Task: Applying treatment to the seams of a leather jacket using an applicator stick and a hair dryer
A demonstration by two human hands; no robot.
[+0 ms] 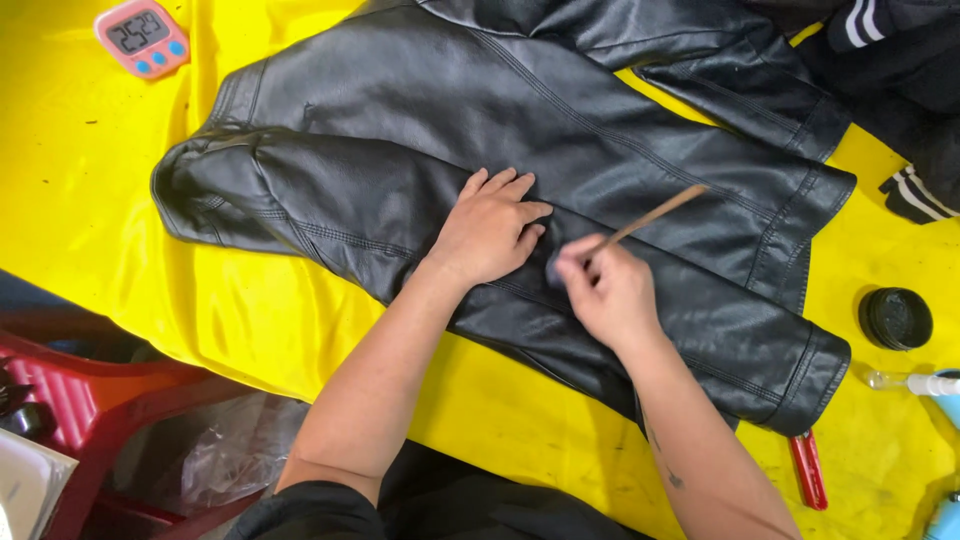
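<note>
A black leather jacket [420, 130] lies spread on a yellow sheet [90, 190]. My left hand [488, 228] rests flat on the jacket's sleeve, fingers apart, pressing it down. Just to its right, my right hand [608, 290] grips a thin wooden-handled brush [655, 212], whose handle points up and right. The brush's head is hidden under my fingers, down against the leather.
A pink digital timer [142, 36] sits at the top left. A round black tin [895, 318], a small clear bottle [915, 382] and a red tool [808, 468] lie at the right. Dark striped cloth [905, 100] is at the top right. A red plastic stool [70, 385] stands at the lower left.
</note>
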